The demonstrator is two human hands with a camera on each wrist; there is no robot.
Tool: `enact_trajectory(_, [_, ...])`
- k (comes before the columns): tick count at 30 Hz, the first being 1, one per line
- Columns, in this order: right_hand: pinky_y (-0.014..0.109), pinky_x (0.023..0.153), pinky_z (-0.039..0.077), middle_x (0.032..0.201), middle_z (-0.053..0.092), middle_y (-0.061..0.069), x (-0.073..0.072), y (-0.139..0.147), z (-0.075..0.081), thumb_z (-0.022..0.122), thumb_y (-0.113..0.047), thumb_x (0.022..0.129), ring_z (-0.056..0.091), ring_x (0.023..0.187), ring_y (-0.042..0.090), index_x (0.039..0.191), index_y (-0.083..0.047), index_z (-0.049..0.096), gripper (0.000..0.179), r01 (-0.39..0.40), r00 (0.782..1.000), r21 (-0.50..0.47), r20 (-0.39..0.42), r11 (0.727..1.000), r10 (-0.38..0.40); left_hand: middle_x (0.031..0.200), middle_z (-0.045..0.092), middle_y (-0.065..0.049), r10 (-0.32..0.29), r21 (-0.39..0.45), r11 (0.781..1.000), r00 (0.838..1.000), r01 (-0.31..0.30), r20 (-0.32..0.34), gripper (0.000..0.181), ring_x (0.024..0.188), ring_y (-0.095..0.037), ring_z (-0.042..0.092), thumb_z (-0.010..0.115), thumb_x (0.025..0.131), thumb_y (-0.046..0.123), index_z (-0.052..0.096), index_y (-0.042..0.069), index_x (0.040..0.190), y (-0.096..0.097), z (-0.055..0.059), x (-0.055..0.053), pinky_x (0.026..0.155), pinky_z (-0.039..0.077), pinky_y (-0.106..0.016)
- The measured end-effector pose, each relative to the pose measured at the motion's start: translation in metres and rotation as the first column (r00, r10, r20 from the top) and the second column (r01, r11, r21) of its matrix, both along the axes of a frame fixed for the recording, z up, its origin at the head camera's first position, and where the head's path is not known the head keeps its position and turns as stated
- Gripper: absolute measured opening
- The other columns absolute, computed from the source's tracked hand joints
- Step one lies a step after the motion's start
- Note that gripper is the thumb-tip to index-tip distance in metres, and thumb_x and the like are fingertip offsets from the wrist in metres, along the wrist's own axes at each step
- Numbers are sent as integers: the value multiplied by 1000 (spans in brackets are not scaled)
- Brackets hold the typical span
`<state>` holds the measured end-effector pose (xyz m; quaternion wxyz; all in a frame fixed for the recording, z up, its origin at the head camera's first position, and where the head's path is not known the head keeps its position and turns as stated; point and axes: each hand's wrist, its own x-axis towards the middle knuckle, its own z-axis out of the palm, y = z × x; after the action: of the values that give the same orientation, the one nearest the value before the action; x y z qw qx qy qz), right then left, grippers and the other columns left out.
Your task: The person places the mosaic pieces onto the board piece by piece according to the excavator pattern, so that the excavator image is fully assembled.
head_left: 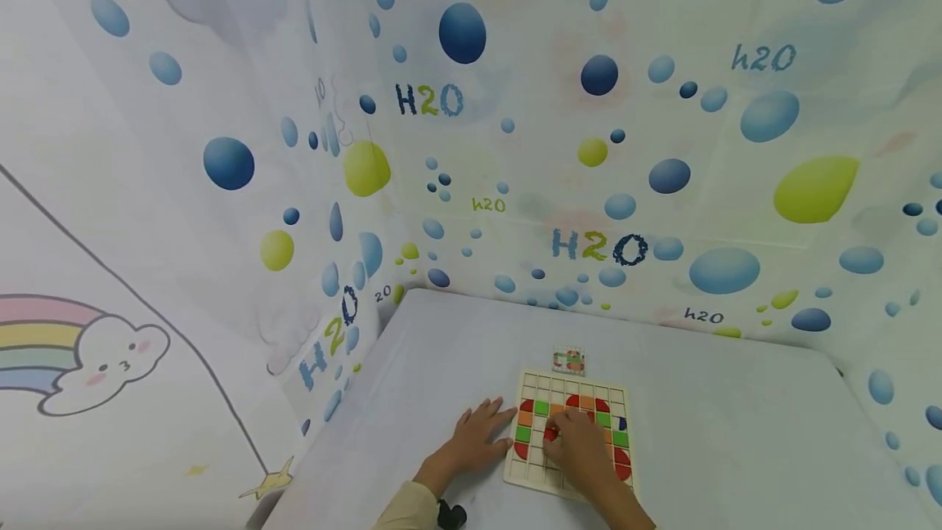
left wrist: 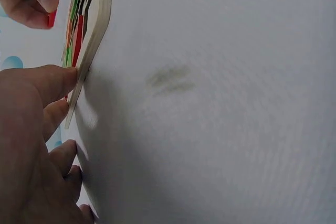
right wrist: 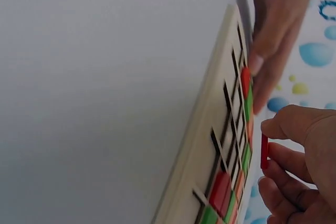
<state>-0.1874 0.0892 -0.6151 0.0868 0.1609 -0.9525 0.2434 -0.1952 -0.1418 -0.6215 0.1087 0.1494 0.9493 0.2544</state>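
A pale wooden grid board (head_left: 540, 384) lies on the table, some of its cells filled with red, orange, green and dark blue-and-white tiles. My left hand (head_left: 474, 438) rests at the board's left edge with fingers spread; in the left wrist view thumb and forefinger touch its rim (left wrist: 97, 30). Over the middle of the board, my right hand (head_left: 581, 452) pinches a thin red tile (right wrist: 264, 152) between thumb and fingers. That tile is held on edge above the grid in the right wrist view. My right hand hides part of the board's lower middle.
A small printed card (head_left: 569, 360) with a coloured pattern lies just beyond the board's far edge. A small black object (head_left: 451, 515) is beside my left wrist. The white table (head_left: 706, 432) meets patterned curtains at the back and left.
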Motion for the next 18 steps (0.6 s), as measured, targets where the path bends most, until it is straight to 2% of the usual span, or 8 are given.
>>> enact_trajectory(3, [46, 78, 47, 93, 60, -6, 4, -8, -5, 87, -25, 84, 55, 86, 13, 98, -17, 75, 20, -32, 999, 30, 21, 999, 32, 170, 38, -9, 1, -15, 1000, 1000, -1, 1, 58, 159, -37, 30, 62, 105, 42, 48, 29, 160, 0, -2, 1, 126, 22, -65])
enact_trajectory(6, [42, 76, 43, 91, 61, -7, 6, -12, -10, 87, -26, 85, 55, 84, 13, 98, -19, 75, 18, -45, 998, 47, 51, 998, 43, 169, 39, -9, -2, -19, 1000, 1000, 2, -5, 58, 158, -37, 32, 63, 105, 41, 49, 29, 159, 1, -1, 1, 126, 23, -66])
enact_trajectory(13, [46, 79, 45, 96, 64, -6, 10, -16, -6, 87, -30, 88, 57, 91, 17, 101, -19, 77, 20, -36, 991, 74, 133, 997, 26, 170, 38, -9, -1, -18, 1000, 1000, 1, 3, 58, 158, -37, 31, 64, 105, 42, 49, 28, 159, 1, -1, 0, 126, 23, -65])
enact_trajectory(18, [44, 79, 43, 96, 65, -7, 12, -17, -3, 87, -31, 89, 57, 92, 16, 104, -18, 80, 22, -41, 984, 77, 175, 996, 27, 170, 39, -10, 3, -11, 1000, 1000, -3, 7, 58, 158, -37, 31, 64, 104, 41, 50, 28, 159, 1, -1, 0, 126, 22, -66])
